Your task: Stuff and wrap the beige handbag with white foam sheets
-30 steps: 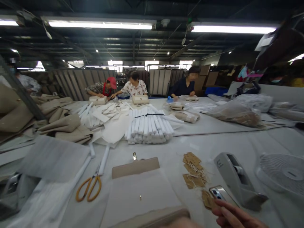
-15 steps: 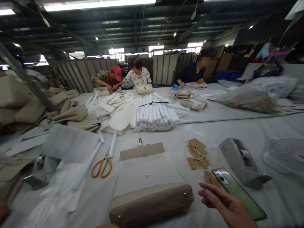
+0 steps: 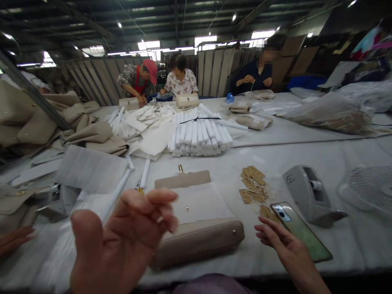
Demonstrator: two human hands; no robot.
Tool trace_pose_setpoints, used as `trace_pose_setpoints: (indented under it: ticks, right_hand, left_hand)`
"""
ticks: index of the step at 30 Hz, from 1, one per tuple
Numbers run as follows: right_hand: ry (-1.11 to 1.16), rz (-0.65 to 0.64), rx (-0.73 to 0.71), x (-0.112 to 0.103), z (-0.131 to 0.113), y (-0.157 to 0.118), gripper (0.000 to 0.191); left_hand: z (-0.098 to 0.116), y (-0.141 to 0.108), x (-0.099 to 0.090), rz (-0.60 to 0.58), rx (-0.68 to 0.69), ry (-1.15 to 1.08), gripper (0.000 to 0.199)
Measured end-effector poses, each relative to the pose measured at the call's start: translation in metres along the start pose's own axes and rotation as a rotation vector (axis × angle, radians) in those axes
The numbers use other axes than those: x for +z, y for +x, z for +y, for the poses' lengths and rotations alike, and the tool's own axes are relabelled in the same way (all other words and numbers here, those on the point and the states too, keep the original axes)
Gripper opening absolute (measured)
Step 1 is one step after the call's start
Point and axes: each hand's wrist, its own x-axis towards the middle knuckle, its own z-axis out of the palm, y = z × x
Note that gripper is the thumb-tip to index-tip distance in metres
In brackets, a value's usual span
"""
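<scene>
My left hand (image 3: 119, 241) is raised close to the camera, thumb apart and fingers loosely bent, holding nothing. Behind it a beige handbag (image 3: 202, 241) lies on the table with its flap laid back and a white sheet (image 3: 205, 202) over it; the hand hides its left part. To the bag's right, my right hand (image 3: 281, 239) hovers with fingers stretched out and nothing in them. Nearest to it are a green-backed phone (image 3: 306, 234) and brown paper tags (image 3: 252, 183) with white strings. Yellow-handled scissors (image 3: 139, 189) are mostly covered by my left hand.
Tape dispensers stand at right (image 3: 309, 196) and left (image 3: 56, 204), with a fan (image 3: 372, 183) far right. A bundle of white rolls (image 3: 200, 136) lies mid-table. Another person's hand (image 3: 16, 241) shows at the left edge. Three co-workers sit or stand across the table.
My left hand has come up into view in front of the bag and scissors. My right hand stays beside the phone, slightly higher in view. The camera has tilted down.
</scene>
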Motion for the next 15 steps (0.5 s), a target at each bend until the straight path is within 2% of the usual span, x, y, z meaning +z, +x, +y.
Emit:
trace_pose_setpoints:
  ticks: [2,4,6,8,9,11,15]
  right_hand:
    - [0.0,0.017,0.025,-0.004,0.011,0.004,0.075]
    - [0.012,0.033,0.049,-0.004,0.022,0.008,0.077]
    - [0.05,0.022,0.072,0.001,0.033,0.014,0.081]
    - [0.085,-0.001,0.1,0.012,0.042,0.019,0.082]
    - [0.096,-0.009,0.115,0.018,0.044,0.022,0.081]
    - [0.104,-0.041,0.153,0.033,0.047,0.026,0.077]
    - [0.037,-0.163,0.192,0.051,0.048,0.028,0.079]
  left_hand:
    - [-0.008,0.018,-0.046,0.128,0.067,-0.05,0.059]
    - [-0.029,0.026,-0.1,0.307,0.066,0.004,0.057]
    - [-0.055,0.02,-0.151,0.465,0.014,0.068,0.058]
    - [-0.083,0.004,-0.188,0.561,-0.078,0.073,0.057]
    - [-0.096,-0.005,-0.199,0.572,-0.127,0.063,0.056]
    - [-0.121,-0.021,-0.209,0.546,-0.212,0.029,0.057]
    - [-0.154,-0.033,-0.199,0.398,-0.222,0.002,0.07]
